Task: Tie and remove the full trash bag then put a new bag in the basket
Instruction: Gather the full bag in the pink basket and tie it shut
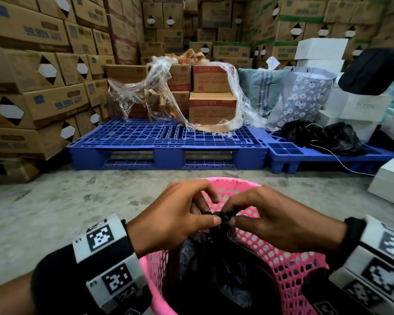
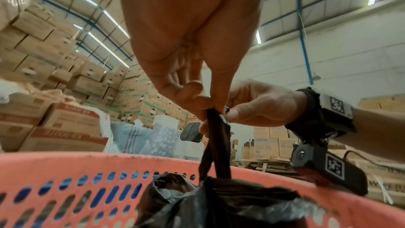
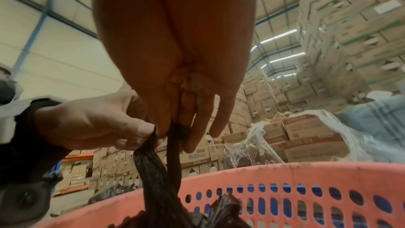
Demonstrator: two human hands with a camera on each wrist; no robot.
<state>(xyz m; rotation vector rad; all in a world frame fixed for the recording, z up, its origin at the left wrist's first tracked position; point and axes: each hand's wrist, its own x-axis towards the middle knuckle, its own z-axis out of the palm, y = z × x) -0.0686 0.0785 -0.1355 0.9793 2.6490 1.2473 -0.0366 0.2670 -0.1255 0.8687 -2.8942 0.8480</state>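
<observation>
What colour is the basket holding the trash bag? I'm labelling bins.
Pink basket, clearest in the head view; the wrist views tint it salmon.

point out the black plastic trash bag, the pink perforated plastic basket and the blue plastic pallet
black plastic trash bag (image 1: 216, 276): head view, crumpled body inside the basket
pink perforated plastic basket (image 1: 289, 264): head view, right inner wall
blue plastic pallet (image 1: 159, 135): head view, bare top grid

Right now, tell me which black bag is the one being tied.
The black bag inside the pink basket; both hands pinch its gathered top. The other black bags lie untouched on the blue pallet.
</observation>
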